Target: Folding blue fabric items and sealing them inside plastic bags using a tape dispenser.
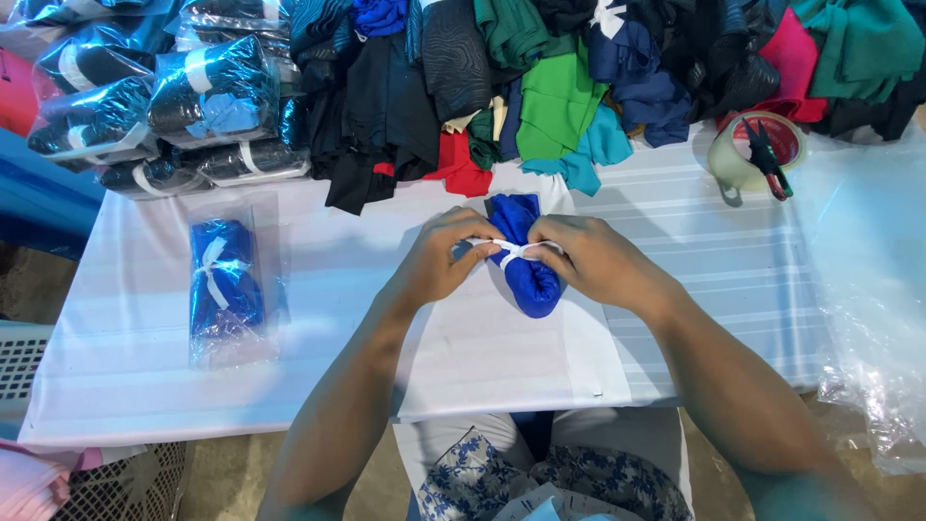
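Note:
A rolled bundle of bright blue cloth (529,275) lies on the white table (318,289) in front of me. A white strip (516,249) runs around its middle. My left hand (439,256) pinches the strip's left end, fingers closed on it. On the other side, my right hand (588,259) grips the strip's right end and rests against the bundle. Both hands press close to the roll, hiding part of the tie.
A blue bundle sealed in a clear bag (227,280) lies at left. Several bagged bundles (164,106) are stacked at back left. A heap of coloured cloths (540,87) fills the back. A tape roll with scissors (757,150) sits at right, beside clear plastic sheeting (868,289).

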